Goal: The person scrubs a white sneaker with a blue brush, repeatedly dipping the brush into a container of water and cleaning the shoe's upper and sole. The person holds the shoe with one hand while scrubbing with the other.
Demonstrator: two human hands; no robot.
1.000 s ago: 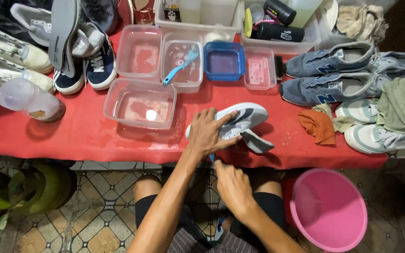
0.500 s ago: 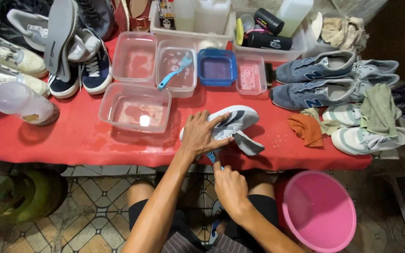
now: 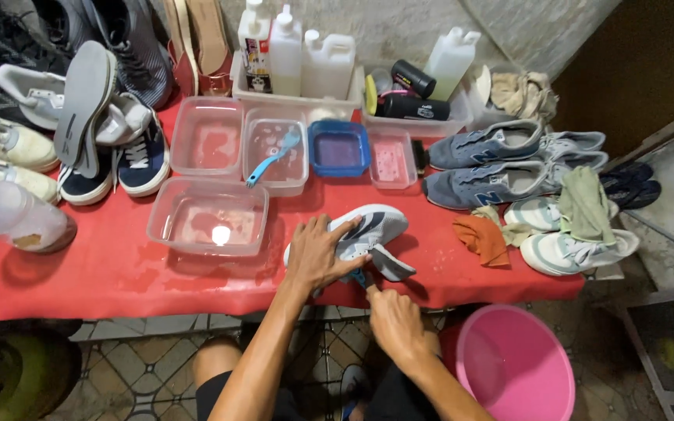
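Note:
A white sneaker with dark side stripes lies on its side at the front edge of the red-covered table. My left hand presses down on its heel end and holds it. My right hand is just below the table edge, closed around a small blue-handled brush whose tip touches the sneaker's underside. A grey insole or tongue piece sticks out from the shoe beside the brush.
Several clear plastic tubs with water, one with a blue brush, a blue tub. Grey sneakers and rags at right, more shoes at left, bottles behind. A pink bucket stands on the floor.
The view has shifted slightly. Both hands stay at the sneaker, the right hand working the brush in small moves at the shoe's lower edge.

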